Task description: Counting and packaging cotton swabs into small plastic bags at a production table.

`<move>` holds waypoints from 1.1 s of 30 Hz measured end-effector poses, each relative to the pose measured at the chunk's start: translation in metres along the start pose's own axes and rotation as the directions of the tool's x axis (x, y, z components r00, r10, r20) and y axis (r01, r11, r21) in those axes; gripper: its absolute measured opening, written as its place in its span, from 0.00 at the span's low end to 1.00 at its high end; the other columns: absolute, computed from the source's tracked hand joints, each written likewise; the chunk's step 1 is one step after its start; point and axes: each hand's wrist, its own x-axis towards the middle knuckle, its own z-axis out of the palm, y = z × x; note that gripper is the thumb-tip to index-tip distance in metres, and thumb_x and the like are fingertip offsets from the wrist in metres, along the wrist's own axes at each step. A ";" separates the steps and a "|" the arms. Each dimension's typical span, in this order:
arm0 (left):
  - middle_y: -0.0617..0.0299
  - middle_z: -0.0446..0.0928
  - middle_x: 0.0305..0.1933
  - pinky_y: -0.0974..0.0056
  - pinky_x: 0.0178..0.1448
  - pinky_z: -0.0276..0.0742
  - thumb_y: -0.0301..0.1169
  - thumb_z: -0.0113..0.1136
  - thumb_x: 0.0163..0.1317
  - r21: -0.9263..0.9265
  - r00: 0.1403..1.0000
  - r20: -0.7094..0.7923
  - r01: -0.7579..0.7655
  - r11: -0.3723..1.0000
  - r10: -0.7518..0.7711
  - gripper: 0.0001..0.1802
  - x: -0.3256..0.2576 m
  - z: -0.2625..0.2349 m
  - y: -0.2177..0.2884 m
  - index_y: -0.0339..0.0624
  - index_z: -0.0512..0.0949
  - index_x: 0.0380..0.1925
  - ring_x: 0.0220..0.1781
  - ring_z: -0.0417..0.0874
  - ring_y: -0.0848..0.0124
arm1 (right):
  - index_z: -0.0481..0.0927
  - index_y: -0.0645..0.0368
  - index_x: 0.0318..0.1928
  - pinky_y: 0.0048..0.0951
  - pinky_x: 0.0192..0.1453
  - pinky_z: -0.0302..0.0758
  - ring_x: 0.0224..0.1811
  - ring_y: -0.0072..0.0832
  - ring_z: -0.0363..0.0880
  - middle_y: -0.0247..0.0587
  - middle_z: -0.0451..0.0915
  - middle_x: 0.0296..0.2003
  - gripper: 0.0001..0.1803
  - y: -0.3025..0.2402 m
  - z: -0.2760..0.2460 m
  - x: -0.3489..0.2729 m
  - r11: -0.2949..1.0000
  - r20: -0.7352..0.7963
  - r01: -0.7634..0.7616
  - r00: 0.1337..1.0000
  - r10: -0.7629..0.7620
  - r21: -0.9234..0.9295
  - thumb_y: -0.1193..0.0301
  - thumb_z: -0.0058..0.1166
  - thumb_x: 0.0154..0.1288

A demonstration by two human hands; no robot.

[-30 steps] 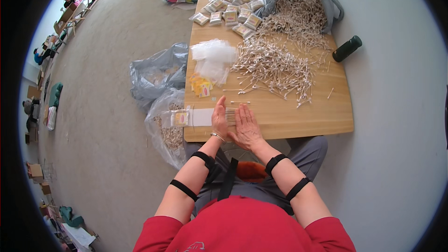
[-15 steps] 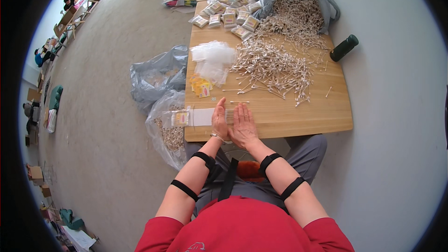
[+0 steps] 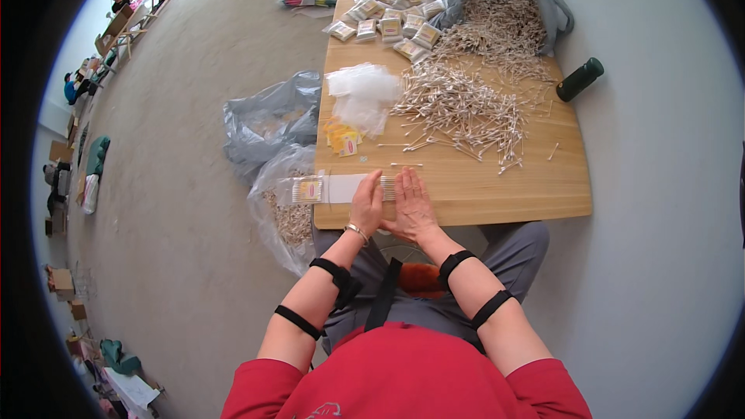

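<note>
My left hand and my right hand lie side by side at the front edge of the wooden table, pressed around a small row of cotton swabs between them. The left hand's fingers are curled against the swabs; the right hand is flat with straight fingers. Just left of the hands lies a white strip and a small filled packet of swabs. A big loose pile of cotton swabs spreads over the table's middle.
Clear empty bags and yellow labels lie left of the pile. Filled packets and a grey bag of swabs are at the far end. A dark bottle stands at the right edge. Plastic bags sit on the floor at left.
</note>
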 end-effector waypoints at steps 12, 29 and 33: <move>0.57 0.70 0.43 0.57 0.51 0.64 0.44 0.52 0.62 0.605 0.940 0.331 -0.276 0.747 0.079 0.29 -0.040 -0.013 0.039 0.45 0.65 0.61 0.47 0.70 0.60 | 0.42 0.70 0.69 0.41 0.76 0.34 0.75 0.45 0.34 0.57 0.39 0.71 0.53 0.003 0.007 -0.001 0.986 -0.070 0.027 0.997 -0.039 -0.162 0.55 0.51 0.51; 0.54 0.69 0.49 0.53 0.54 0.61 0.52 0.53 0.59 0.653 0.932 0.353 -0.181 0.736 -0.084 0.40 -0.036 -0.007 0.041 0.42 0.57 0.66 0.52 0.69 0.58 | 0.41 0.70 0.69 0.42 0.77 0.33 0.75 0.46 0.32 0.57 0.39 0.71 0.49 0.004 0.011 0.000 0.977 -0.091 0.022 0.995 -0.042 -0.212 0.55 0.47 0.55; 0.54 0.69 0.51 0.52 0.56 0.61 0.53 0.53 0.59 0.640 0.925 0.364 -0.165 0.751 -0.106 0.41 -0.034 -0.007 0.042 0.42 0.56 0.67 0.53 0.69 0.57 | 0.41 0.71 0.69 0.42 0.76 0.34 0.75 0.48 0.33 0.59 0.38 0.71 0.49 0.003 0.005 -0.001 0.984 -0.048 0.029 0.998 -0.038 -0.178 0.55 0.46 0.56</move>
